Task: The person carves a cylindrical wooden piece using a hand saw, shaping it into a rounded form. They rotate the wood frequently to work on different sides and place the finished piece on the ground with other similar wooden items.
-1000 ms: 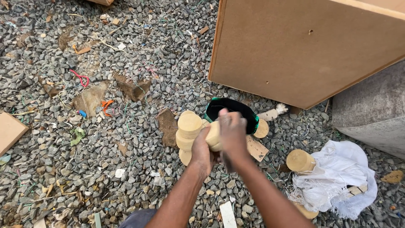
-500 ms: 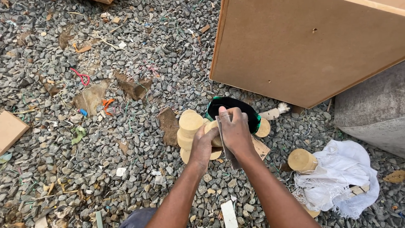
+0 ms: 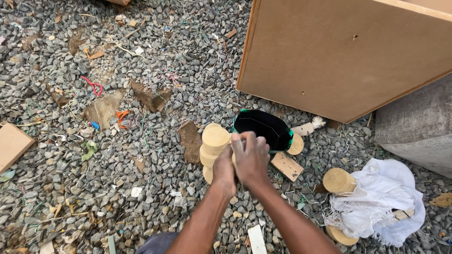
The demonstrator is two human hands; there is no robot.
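Beside hands (image 3: 245, 160): black bowl (image 3: 262, 130), inside dark, contents unclear.

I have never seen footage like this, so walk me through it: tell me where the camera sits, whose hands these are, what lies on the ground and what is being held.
There is no machine here. The one camera is worn on a person's head and looks down at their own two bare hands. The left hand and the right hand meet in front of the body, fingers closed around something small; the hands hide it, so I cannot tell what it is. Just beyond them stands a stack of round wooden discs beside a black bowl with a green rim. The ground is grey gravel. To the right lie a flat wooden offcut, another wooden cylinder and a white cloth. A large brown board leans at the top right.
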